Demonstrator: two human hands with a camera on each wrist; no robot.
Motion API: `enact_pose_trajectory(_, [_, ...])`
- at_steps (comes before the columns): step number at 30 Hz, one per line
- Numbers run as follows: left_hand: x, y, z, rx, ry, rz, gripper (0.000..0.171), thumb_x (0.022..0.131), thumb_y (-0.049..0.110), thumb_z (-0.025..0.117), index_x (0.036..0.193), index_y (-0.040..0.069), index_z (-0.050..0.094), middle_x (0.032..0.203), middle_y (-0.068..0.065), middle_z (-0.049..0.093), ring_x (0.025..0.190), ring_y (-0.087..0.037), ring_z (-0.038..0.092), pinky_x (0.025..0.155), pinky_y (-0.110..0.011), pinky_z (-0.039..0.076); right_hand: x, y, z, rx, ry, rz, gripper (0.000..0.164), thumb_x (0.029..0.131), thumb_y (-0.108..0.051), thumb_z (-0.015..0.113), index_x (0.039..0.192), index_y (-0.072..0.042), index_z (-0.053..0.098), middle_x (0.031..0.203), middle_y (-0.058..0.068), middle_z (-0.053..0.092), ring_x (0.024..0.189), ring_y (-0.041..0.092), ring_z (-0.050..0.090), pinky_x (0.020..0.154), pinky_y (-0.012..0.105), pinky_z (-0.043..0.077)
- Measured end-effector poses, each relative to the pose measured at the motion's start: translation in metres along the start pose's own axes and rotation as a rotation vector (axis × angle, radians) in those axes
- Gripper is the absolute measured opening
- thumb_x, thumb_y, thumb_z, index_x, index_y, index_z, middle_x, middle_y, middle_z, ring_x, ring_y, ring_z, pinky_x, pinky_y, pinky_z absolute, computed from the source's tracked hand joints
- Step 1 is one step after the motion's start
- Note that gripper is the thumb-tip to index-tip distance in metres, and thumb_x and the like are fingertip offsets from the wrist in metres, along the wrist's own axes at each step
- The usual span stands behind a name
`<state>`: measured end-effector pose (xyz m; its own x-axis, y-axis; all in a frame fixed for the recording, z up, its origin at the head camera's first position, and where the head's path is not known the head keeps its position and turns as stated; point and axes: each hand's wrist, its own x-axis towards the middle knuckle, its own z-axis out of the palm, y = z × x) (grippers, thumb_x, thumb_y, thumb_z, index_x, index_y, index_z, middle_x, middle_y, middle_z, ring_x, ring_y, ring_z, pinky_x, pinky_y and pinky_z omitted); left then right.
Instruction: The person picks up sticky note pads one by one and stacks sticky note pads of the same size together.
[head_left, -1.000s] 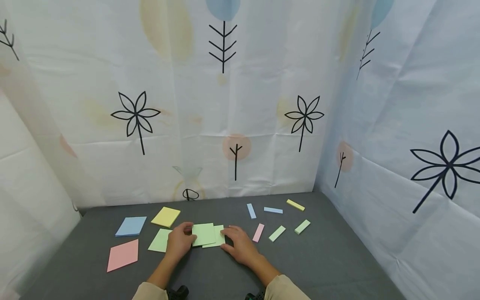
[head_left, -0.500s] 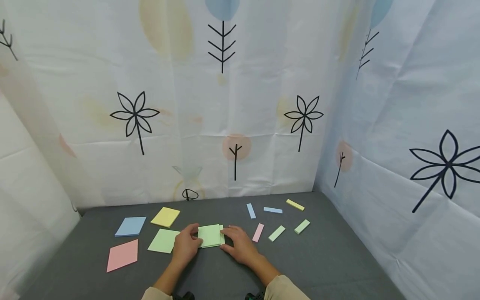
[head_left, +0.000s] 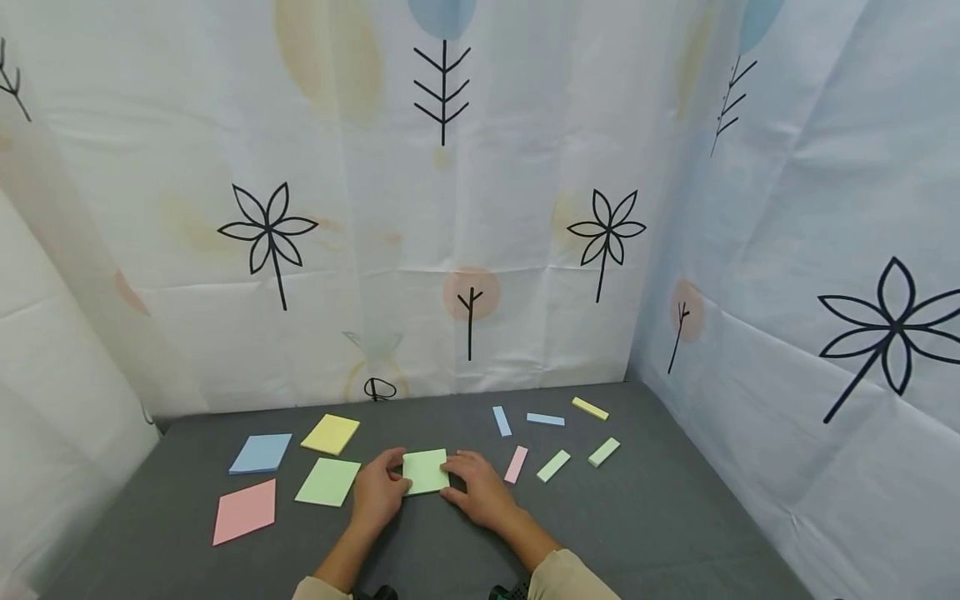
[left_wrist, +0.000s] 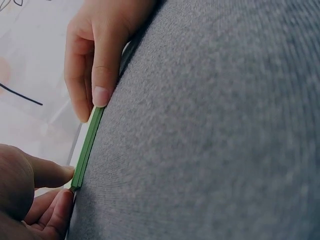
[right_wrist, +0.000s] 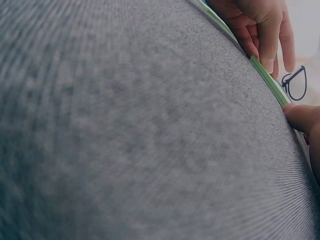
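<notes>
Two green sticky-note pads [head_left: 426, 472] lie stacked on the grey table, their edges nearly lined up; from the side, in the left wrist view, the stack [left_wrist: 87, 147] shows as two green layers. At its left edge my left hand [head_left: 379, 490] pinches the upper pad, thumb above and fingers lower in the left wrist view. My right hand [head_left: 478, 490] holds the right edge, with its thumb at the near corner and its fingers at the far corner. Another green pad [head_left: 327, 482] lies just left of my left hand.
Blue [head_left: 260, 453], yellow [head_left: 331, 434] and pink [head_left: 245, 512] square pads lie at the left. On the right several narrow strips are scattered, among them a pink strip [head_left: 516, 464] near my right hand. Patterned white cloth [head_left: 525, 333] hangs behind the table [head_left: 637, 533].
My left hand has slid the upper green pad to the right, from offset to nearly flush over the lower one. My right hand has stayed in place. More of the left green pad now shows.
</notes>
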<state>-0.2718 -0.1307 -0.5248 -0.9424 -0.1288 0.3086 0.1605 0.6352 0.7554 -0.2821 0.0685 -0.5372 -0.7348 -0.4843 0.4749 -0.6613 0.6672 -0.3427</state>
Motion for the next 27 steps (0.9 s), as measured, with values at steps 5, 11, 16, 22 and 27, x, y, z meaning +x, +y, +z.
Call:
enact_pose_trajectory(5, [0.000, 0.001, 0.000, 0.002, 0.011, -0.008, 0.044, 0.071, -0.008, 0.077, 0.113, -0.001, 0.067, 0.105, -0.017, 0.070, 0.077, -0.019, 0.065, 0.067, -0.037, 0.049, 0.001, 0.000, 0.001, -0.005, -0.002, 0.000, 0.034, 0.086, -0.023, 0.075, 0.116, -0.008, 0.069, 0.116, 0.004, 0.068, 0.121, 0.028, 0.054, 0.100, 0.039, 0.041])
enact_pose_trajectory(11, [-0.005, 0.003, 0.000, -0.023, -0.007, -0.035, 0.044, 0.071, -0.009, 0.077, 0.114, 0.001, 0.068, 0.109, -0.017, 0.069, 0.082, -0.022, 0.066, 0.070, -0.040, 0.052, -0.001, 0.001, 0.000, -0.019, -0.009, -0.001, 0.035, 0.086, -0.024, 0.075, 0.116, -0.007, 0.069, 0.117, 0.005, 0.068, 0.121, 0.028, 0.054, 0.100, 0.040, 0.041])
enact_pose_trajectory(16, [-0.009, 0.002, -0.003, -0.063, -0.033, -0.049, 0.044, 0.073, -0.009, 0.076, 0.115, 0.000, 0.067, 0.104, -0.017, 0.069, 0.083, -0.023, 0.067, 0.070, -0.040, 0.054, -0.001, 0.001, 0.000, -0.014, -0.034, 0.029, 0.035, 0.087, -0.026, 0.073, 0.118, -0.008, 0.069, 0.119, 0.004, 0.067, 0.123, 0.026, 0.052, 0.102, 0.039, 0.039])
enact_pose_trajectory(22, [-0.011, -0.001, -0.009, -0.071, -0.043, -0.045, 0.042, 0.073, -0.007, 0.077, 0.114, 0.003, 0.068, 0.099, -0.015, 0.069, 0.085, -0.026, 0.068, 0.070, -0.041, 0.054, -0.001, 0.001, 0.001, -0.018, -0.032, 0.030, 0.035, 0.087, -0.025, 0.073, 0.117, -0.009, 0.069, 0.119, 0.004, 0.067, 0.123, 0.026, 0.053, 0.103, 0.038, 0.039])
enact_pose_trajectory(27, [-0.013, -0.003, -0.021, -0.040, -0.040, 0.010, 0.035, 0.077, -0.004, 0.074, 0.111, 0.005, 0.069, 0.096, -0.013, 0.069, 0.084, -0.026, 0.068, 0.071, -0.044, 0.053, -0.002, 0.001, 0.001, -0.009, -0.021, 0.017, 0.034, 0.087, -0.024, 0.073, 0.117, -0.007, 0.069, 0.118, 0.006, 0.067, 0.122, 0.027, 0.053, 0.102, 0.039, 0.039])
